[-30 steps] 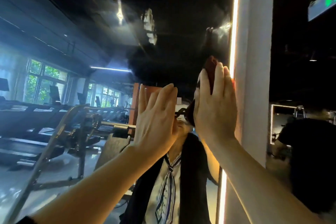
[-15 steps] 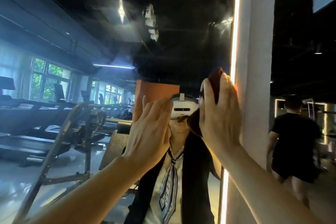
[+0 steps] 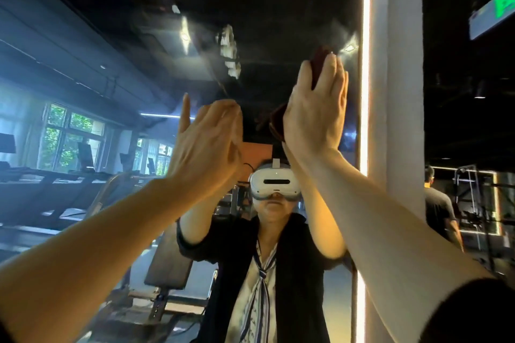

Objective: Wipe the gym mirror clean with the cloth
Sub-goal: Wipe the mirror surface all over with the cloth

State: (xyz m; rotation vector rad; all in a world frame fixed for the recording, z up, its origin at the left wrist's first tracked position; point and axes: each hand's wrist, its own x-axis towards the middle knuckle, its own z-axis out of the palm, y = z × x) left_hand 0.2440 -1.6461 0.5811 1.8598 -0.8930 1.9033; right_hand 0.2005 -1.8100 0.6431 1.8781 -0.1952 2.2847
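The gym mirror fills the left and middle of the view and reflects treadmills, windows and a person with a white headset. My right hand presses a dark red cloth flat against the glass near the mirror's right edge, fingers straight and pointing up. Most of the cloth is hidden behind the palm; a fold shows at the left of the hand. My left hand is raised beside it, fingers relaxed, close to the glass and holding nothing.
A lit vertical strip and a white pillar border the mirror on the right. Beyond the pillar a person in dark clothes stands by gym racks. A green sign hangs at the top right.
My right hand has slid the cloth upward along the mirror's right edge. My left hand stayed raised beside it. The headset reflection now shows fully below the hands.
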